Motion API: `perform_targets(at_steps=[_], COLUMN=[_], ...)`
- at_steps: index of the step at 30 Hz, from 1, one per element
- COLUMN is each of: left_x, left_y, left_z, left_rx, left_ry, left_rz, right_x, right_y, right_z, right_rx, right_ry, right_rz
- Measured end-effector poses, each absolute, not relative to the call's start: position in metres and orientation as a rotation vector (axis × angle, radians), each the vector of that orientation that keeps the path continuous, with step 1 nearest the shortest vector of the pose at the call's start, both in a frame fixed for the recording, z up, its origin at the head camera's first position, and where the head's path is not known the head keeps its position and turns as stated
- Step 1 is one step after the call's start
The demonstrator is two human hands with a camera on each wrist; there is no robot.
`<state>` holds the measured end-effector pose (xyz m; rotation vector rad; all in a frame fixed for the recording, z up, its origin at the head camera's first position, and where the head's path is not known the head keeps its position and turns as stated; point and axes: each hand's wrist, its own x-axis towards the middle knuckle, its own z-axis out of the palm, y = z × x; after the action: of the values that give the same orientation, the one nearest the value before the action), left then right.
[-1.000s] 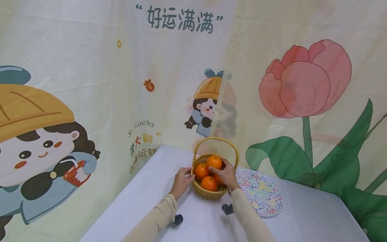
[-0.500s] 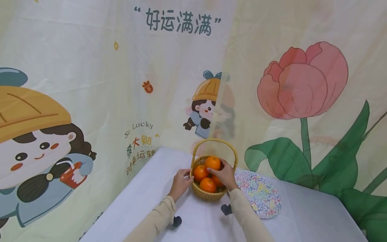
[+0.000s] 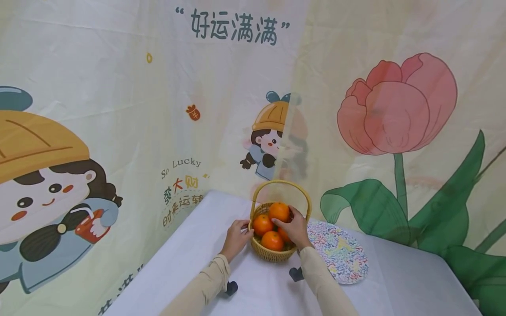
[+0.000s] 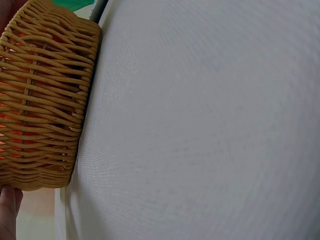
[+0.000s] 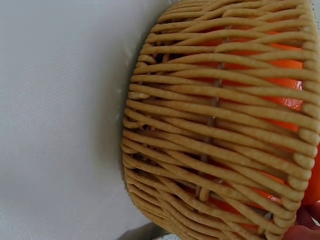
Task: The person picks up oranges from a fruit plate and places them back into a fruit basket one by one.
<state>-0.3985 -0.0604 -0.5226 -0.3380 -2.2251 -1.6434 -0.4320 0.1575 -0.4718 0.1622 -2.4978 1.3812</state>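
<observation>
A woven wicker basket (image 3: 272, 256) with a tall arched handle stands on the white-covered table in the head view, several oranges (image 3: 272, 241) inside it. My left hand (image 3: 236, 239) pinches the basket's left rim near the foot of the handle. Over the right side of the basket, my right hand (image 3: 296, 228) holds the uppermost orange (image 3: 279, 211), thumb at its lower edge and fingers on its right side. Another orange (image 3: 283, 235) is partly hidden under this hand. Both wrist views show the woven wall up close, with orange showing through the gaps.
A round, multicoloured speckled mat (image 3: 340, 252) lies right of the basket, partly behind the right forearm. Two dark heart shapes (image 3: 295, 274) show on the tablecloth (image 3: 261, 294) near the sleeves. A printed fabric backdrop (image 3: 221, 79) rises behind the table.
Both hands keep their places on the basket and the orange. The head view has shifted slightly; the oranges and basket otherwise look the same.
</observation>
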Motion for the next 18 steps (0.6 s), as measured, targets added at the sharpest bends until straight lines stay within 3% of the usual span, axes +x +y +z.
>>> perform_targets(at_steps=[12, 18], left_x=[-0.398, -0.398], left_y=[-0.06, -0.06], left_z=[-0.522, -0.522], left_rx=[-0.336, -0.327], left_ry=[-2.243, -2.244], left_rz=[-1.631, -1.631], right_x=[-0.426, -0.413], right_y=[0.158, 0.16], right_z=[-0.466, -0.461], right_rx=[0.145, 0.267], right_ry=[-2.497, -2.414], right_rz=[1.38, 1.344])
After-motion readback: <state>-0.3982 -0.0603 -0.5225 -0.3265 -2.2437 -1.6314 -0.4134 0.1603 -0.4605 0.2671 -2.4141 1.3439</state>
